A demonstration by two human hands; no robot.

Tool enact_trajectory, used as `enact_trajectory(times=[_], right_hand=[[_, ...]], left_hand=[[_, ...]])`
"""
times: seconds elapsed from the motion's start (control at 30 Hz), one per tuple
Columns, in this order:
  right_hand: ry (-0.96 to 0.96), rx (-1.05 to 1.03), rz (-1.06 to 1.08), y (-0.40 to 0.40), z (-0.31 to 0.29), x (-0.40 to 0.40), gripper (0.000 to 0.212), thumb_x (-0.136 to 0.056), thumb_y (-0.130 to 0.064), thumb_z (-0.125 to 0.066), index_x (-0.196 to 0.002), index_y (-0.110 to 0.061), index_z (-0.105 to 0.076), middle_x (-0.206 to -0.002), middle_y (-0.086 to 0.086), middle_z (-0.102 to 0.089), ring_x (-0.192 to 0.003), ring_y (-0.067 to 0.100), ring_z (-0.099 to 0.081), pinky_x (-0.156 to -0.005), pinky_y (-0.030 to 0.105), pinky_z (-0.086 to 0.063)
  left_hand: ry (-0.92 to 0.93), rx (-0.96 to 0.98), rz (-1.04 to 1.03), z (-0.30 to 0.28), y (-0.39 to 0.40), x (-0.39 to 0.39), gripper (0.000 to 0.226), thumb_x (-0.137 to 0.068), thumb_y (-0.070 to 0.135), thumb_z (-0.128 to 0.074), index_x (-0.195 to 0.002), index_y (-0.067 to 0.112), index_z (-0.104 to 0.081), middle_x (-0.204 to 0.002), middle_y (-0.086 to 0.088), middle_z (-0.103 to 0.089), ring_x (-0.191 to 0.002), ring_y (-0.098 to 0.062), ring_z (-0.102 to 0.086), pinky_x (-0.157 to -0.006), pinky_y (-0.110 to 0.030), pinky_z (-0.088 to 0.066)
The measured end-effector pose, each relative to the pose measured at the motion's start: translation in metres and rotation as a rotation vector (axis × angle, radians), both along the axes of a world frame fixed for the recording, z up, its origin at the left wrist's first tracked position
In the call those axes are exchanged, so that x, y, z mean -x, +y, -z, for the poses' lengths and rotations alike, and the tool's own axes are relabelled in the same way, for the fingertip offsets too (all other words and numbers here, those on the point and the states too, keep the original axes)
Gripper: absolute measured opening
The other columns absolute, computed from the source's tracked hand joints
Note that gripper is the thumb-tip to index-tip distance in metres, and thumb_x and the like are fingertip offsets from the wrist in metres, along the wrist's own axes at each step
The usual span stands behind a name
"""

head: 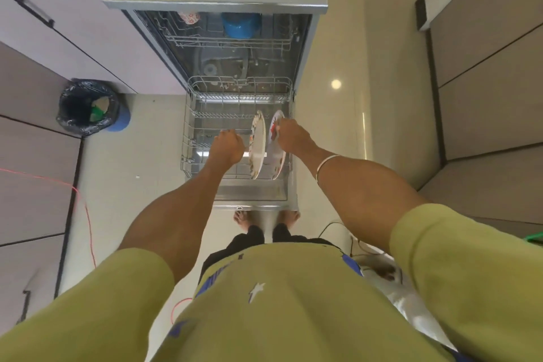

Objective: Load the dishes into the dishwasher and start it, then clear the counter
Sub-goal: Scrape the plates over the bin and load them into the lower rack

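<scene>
right hand (289,135): grips right plate (278,156) at far rim — plate on edge, long axis front-to-back
left hand (227,145): curled beside left plate (258,145) — grasp not discernible

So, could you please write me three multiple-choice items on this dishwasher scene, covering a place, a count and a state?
1. Where does the bin stand?
A. left of the dishwasher
B. right of it
C. inside it

2. How many plates stand on edge in the lower rack?
A. one
B. two
C. four

3. The dishwasher door is:
A. shut
B. open, lower rack pulled out
C. removed

Key: 1 A, it sits on the floor at left. 2 B, the left plate and right plate, the latter gripped by the right hand. 3 B, the rack rests over the lowered door.
</scene>
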State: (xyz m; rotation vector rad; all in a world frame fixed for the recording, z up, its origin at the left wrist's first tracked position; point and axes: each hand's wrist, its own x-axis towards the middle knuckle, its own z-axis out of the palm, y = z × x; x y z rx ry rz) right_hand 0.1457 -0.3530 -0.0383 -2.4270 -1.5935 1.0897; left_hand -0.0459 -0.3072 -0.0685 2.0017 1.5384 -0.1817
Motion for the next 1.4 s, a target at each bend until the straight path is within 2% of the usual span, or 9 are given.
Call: enact_trajectory(times=[0.17,0.27,0.47,0.57,0.63,0.8,0.97,1.07,1.4], right_hand=[[-0.043,0.124,-0.202,0.013,-0.010,-0.001,0.029,-0.092,-0.010,-0.050,-0.118,-0.005,-0.062,-0.118,0.016,-0.061,-0.115,0.034,-0.060,-0.092,0.041,-0.052],[-0.068,0.141,-0.232,0.015,-0.029,0.009,0.031,-0.098,-0.016,-0.045,-0.123,-0.007,-0.061,-0.119,0.016,-0.061,-0.113,0.034,-0.058,-0.093,0.037,-0.048],[-0.109,0.098,-0.306,0.016,-0.049,0.045,0.032,-0.098,-0.013,-0.044,-0.124,-0.002,-0.060,-0.119,0.019,-0.064,-0.111,0.036,-0.061,-0.095,0.043,-0.051],[-0.144,0.102,-0.398,0.024,-0.053,0.074,0.037,-0.100,-0.013,-0.038,-0.130,-0.002,-0.056,-0.130,0.019,-0.059,-0.120,0.036,-0.057,-0.096,0.043,-0.050],[-0.158,0.100,-0.444,0.030,-0.058,0.100,0.040,-0.101,-0.014,-0.034,-0.133,-0.003,-0.054,-0.136,0.017,-0.056,-0.125,0.035,-0.054,-0.098,0.044,-0.048],[-0.104,0.046,-0.455,0.047,-0.067,0.186,0.036,-0.100,-0.016,-0.036,-0.123,-0.001,-0.059,-0.126,0.018,-0.061,-0.115,0.034,-0.059,-0.094,0.043,-0.048],[-0.110,0.007,-0.496,0.063,-0.078,0.284,0.037,-0.099,-0.014,-0.038,-0.128,-0.003,-0.058,-0.127,0.020,-0.061,-0.116,0.037,-0.059,-0.094,0.043,-0.048],[-0.097,0.018,-0.495,0.075,-0.084,0.342,0.037,-0.097,-0.016,-0.043,-0.130,-0.008,-0.058,-0.128,0.017,-0.059,-0.119,0.035,-0.056,-0.096,0.040,-0.045],[-0.158,-0.112,-0.729,0.136,-0.091,0.480,0.041,-0.098,-0.011,-0.034,-0.133,-0.001,-0.052,-0.138,0.020,-0.052,-0.126,0.037,-0.050,-0.101,0.041,-0.042]], left_hand=[[-0.011,-0.029,-0.045,-0.014,0.001,0.014,0.044,-0.104,0.026,-0.030,-0.119,-0.007,-0.055,-0.120,-0.027,-0.060,-0.112,-0.039,-0.056,-0.099,-0.051,-0.047],[0.002,-0.023,-0.088,-0.019,0.001,0.025,0.045,-0.104,0.026,-0.030,-0.119,-0.008,-0.055,-0.121,-0.028,-0.059,-0.113,-0.041,-0.055,-0.099,-0.050,-0.047],[-0.004,-0.022,-0.147,-0.025,0.001,0.060,0.044,-0.103,0.027,-0.031,-0.115,-0.007,-0.058,-0.118,-0.027,-0.061,-0.108,-0.040,-0.058,-0.096,-0.051,-0.049],[-0.011,-0.048,-0.182,-0.028,0.003,0.088,0.044,-0.103,0.026,-0.031,-0.116,-0.006,-0.058,-0.118,-0.027,-0.061,-0.107,-0.040,-0.059,-0.096,-0.049,-0.049],[-0.006,-0.064,-0.218,-0.035,0.003,0.111,0.040,-0.103,0.023,-0.034,-0.119,-0.006,-0.056,-0.120,-0.026,-0.060,-0.110,-0.040,-0.057,-0.098,-0.049,-0.047],[0.023,-0.112,-0.241,-0.044,0.003,0.192,0.040,-0.103,0.020,-0.031,-0.123,-0.007,-0.053,-0.127,-0.027,-0.056,-0.117,-0.041,-0.052,-0.103,-0.047,-0.040],[0.066,-0.134,-0.309,-0.050,0.007,0.292,0.042,-0.104,0.022,-0.028,-0.122,-0.008,-0.052,-0.131,-0.029,-0.053,-0.122,-0.042,-0.049,-0.107,-0.048,-0.038],[0.080,-0.145,-0.338,-0.054,0.011,0.352,0.042,-0.105,0.023,-0.027,-0.120,-0.008,-0.051,-0.131,-0.029,-0.052,-0.122,-0.043,-0.047,-0.105,-0.050,-0.038],[0.059,-0.231,-0.508,-0.074,0.054,0.491,0.041,-0.101,0.020,-0.030,-0.119,-0.008,-0.054,-0.124,-0.031,-0.056,-0.115,-0.043,-0.052,-0.098,-0.047,-0.041]])
